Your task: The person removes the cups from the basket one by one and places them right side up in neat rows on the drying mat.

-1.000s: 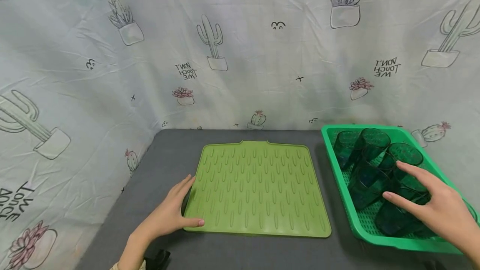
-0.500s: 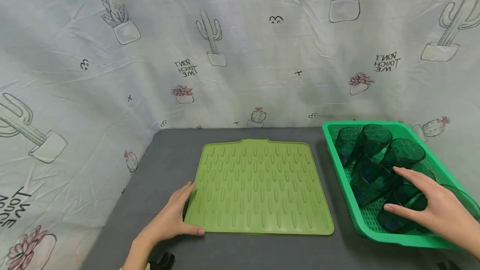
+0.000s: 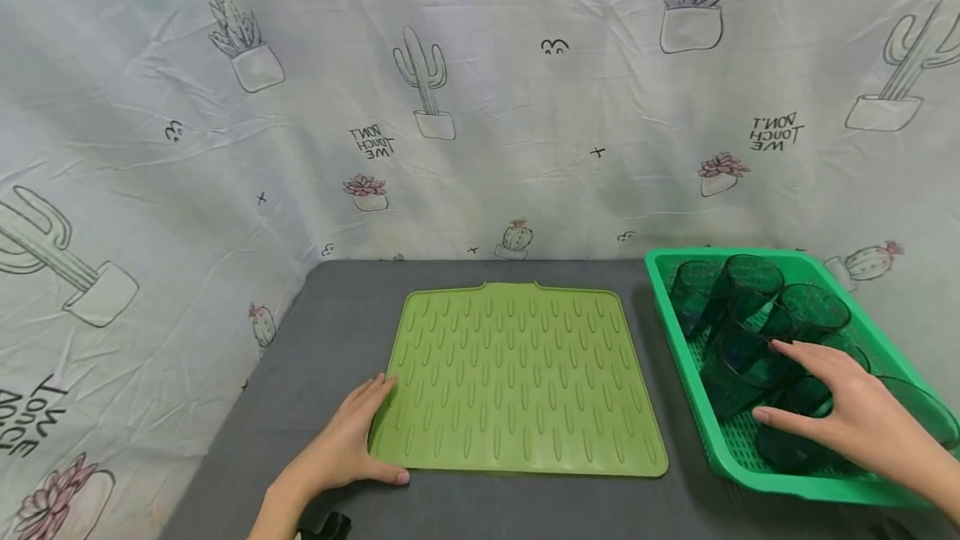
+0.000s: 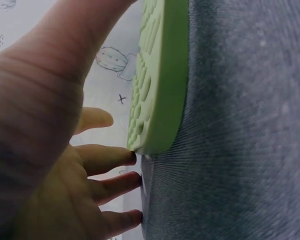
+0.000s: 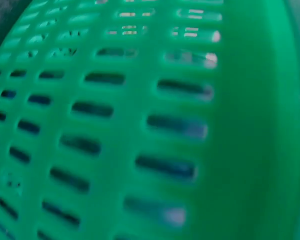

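Note:
A flat yellow-green drying mat [image 3: 510, 377] with raised ridges lies on the grey tabletop. At its left edge rests my left hand [image 3: 341, 444], the thumb by the near left corner and the fingers spread along the side. In the left wrist view, the fingertips [image 4: 132, 156] touch the mat's corner and the grey cloth. My right hand [image 3: 855, 402] hovers over a green basket [image 3: 693, 407], thumb and fingers apart. Below it, several dark teal drinking glasses [image 3: 810, 312] stand and lean in the basket. The right wrist view shows mostly the basket's slotted wall [image 5: 245, 125].
A pale curtain [image 3: 480, 90] printed with cacti hangs behind the table and along its left side. Grey tabletop [image 3: 637, 290] shows as a narrow strip between mat and basket. A small black object [image 3: 330, 526] sits by my left wrist.
Over the glasses, my right hand has shifted slightly left and lower. My left hand stays at the mat's edge, its fingers now closer along the side.

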Motion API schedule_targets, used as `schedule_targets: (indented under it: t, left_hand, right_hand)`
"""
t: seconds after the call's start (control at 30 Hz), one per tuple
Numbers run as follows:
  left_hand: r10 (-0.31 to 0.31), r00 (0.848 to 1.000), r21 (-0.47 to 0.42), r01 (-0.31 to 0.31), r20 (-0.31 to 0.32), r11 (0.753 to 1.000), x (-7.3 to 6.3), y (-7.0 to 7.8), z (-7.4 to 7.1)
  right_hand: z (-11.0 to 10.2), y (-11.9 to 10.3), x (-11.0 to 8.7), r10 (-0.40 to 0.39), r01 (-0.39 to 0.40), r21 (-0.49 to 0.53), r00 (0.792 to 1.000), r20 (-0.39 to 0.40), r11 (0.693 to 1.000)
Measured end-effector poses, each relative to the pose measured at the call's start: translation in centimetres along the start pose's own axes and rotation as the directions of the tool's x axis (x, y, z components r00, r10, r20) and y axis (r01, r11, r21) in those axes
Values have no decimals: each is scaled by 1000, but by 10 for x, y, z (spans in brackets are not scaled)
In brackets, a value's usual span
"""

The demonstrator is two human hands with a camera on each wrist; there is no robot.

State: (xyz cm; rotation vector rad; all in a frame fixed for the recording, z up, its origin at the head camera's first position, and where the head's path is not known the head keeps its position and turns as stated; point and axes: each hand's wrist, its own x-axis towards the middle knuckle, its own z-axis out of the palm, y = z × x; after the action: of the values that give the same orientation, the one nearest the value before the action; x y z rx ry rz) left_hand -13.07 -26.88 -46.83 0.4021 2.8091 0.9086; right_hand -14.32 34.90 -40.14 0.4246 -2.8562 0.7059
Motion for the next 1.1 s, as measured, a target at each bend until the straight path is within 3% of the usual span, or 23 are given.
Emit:
schedule_targets:
  t: [0.77,1.1]
  left_hand:
    - [18,1000,37,-18,-11,999,1,-2,5]
    - [25,1000,42,-25,-14,999,0,-2,4]
  right_hand:
    - [6,-13,11,62,-64,-34,996,-64,997]
    - [3,-21,18,-25,16,-62,989,-146,998]
